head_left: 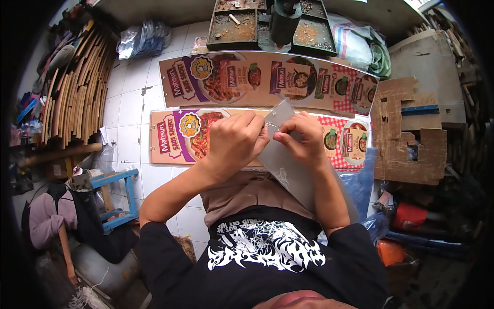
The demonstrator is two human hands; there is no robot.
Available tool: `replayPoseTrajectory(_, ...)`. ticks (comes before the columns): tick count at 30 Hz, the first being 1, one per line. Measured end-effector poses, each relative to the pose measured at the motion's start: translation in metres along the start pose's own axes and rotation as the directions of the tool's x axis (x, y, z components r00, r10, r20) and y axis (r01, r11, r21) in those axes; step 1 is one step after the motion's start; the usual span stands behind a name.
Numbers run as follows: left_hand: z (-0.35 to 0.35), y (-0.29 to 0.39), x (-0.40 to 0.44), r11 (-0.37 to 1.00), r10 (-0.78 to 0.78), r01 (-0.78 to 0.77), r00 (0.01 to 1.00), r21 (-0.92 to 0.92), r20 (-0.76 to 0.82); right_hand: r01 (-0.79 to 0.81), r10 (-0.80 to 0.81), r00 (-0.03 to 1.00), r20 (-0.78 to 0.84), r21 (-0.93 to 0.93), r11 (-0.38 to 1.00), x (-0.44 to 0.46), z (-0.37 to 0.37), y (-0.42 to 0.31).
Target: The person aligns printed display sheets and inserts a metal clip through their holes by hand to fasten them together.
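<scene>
While I watch through the head camera from a distance, the grey plastic sheet is directly below both hands, its long axis running from 11 o'clock to 5 o'clock, upper end pointing to 11. A thin wire piece spans the fingertips there, lying roughly 9 to 3. The left hand is curled, thumb and forefinger pinching one end; the right hand pinches the other, thumb against bent forefinger.

I record white floor tiles as the surface. A printed lower strip lies behind the hands; an upper strip crosses at 12, with dark metal trays beyond. Cut cardboard stands at 3, stacked brown boards between 9 and 10, a blue frame and a person's pink sleeve at 8.

Condition noted: sheet flat, dull, pale streaks near its middle; wire slender, shiny, exact form too small to tell.
</scene>
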State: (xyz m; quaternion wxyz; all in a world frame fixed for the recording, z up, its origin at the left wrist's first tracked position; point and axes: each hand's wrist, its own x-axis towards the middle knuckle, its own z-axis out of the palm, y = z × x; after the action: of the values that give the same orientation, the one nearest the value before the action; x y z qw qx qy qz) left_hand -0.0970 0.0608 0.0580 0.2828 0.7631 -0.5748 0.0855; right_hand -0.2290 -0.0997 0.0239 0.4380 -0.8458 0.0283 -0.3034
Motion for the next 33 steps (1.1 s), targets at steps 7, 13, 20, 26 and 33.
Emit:
replayPoseTrajectory(7,-0.035,-0.017,0.003,0.978,-0.005,-0.047,0.968,0.204,0.251,-0.061,0.074,0.991,-0.115,0.115,0.991,-0.006,0.004,0.010)
replayPoseTrajectory(13,-0.125,-0.144,0.033,0.881,-0.416,0.139,0.681,0.452,0.603,-0.269,0.301,0.948,-0.105,0.243,0.932,-0.012,0.005,0.013)
replayPoseTrajectory(20,-0.186,-0.257,0.053,0.641,-0.664,0.761,0.488,0.095,0.567,-0.289,0.330,0.931,-0.155,0.237,0.927,-0.006,0.005,0.007)
replayPoseTrajectory(26,-0.111,-0.154,0.086,0.729,-0.129,0.580,0.637,-0.363,0.760,-0.284,0.334,0.925,-0.180,0.253,0.925,-0.007,0.009,0.011)
replayPoseTrajectory(33,-0.010,-0.075,0.110,0.860,0.132,0.327,0.599,-0.392,0.789,-0.301,0.374,0.881,-0.290,0.267,0.915,-0.006,0.007,0.006)
